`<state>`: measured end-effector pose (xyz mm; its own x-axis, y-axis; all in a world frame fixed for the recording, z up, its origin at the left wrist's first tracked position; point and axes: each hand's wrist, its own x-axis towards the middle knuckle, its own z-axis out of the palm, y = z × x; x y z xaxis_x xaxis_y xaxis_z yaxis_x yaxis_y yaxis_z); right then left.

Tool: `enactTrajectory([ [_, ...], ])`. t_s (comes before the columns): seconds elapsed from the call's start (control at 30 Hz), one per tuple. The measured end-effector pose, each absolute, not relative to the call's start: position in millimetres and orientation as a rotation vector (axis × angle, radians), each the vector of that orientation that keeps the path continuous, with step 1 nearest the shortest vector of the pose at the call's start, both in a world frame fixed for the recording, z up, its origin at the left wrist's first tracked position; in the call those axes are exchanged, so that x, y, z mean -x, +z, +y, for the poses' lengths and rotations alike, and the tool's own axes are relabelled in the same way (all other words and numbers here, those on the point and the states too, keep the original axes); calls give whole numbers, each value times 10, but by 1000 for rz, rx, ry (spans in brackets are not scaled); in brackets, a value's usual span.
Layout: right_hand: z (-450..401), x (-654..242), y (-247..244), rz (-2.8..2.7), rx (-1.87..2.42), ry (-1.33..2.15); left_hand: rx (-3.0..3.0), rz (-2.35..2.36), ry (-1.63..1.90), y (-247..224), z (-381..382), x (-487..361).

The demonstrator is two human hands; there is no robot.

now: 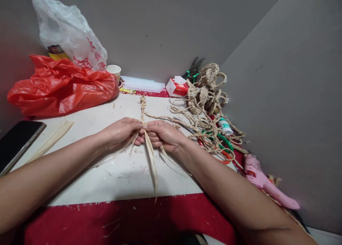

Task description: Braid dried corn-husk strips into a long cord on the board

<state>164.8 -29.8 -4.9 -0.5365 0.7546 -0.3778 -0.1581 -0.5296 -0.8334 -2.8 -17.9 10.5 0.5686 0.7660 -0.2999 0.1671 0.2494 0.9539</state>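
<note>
My left hand and my right hand meet over the middle of the white board. Both are closed in a pinch on the lower end of a braid of dry, straw-coloured plant strips, which stretches away from me along the board. A wide pale strip hangs toward me from between the fingertips. Thinner strips trail out below each hand. From beside the braid a thin twisted cord runs right to a tangle of cord. The fingers partly hide where the strips cross.
At the left lie a phone, a loose strip and a red plastic bag. Behind are a paper cup, clear sticks and a tissue pack. Coiled woven pieces and a pink glue gun line the right wall.
</note>
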Motion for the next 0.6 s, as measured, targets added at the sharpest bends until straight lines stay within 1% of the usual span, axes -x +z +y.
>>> enactTrajectory([
  [0.07,-285,-1667,-36,-1093,1051,2100,-1166,871,431,59,-184,4],
  [0.2,-256,-1717,4,-1335,1171,2034,-1293,997,426,71,-166,-2],
  [0.27,-249,-1736,21,-1584,1243,1862,-1376,1018,404,82,-139,4],
  [0.37,-262,-1731,53,-1989,1357,1464,-1475,1001,341,73,-113,6],
  [0.43,-279,-1707,80,-2164,1428,1231,-1486,1012,308,58,-111,5],
  [0.5,-295,-1681,101,-2259,1460,1086,-1457,1035,296,40,-115,2],
  [0.6,-311,-1662,118,-2343,1441,991,-1420,1060,304,13,-124,-6],
])
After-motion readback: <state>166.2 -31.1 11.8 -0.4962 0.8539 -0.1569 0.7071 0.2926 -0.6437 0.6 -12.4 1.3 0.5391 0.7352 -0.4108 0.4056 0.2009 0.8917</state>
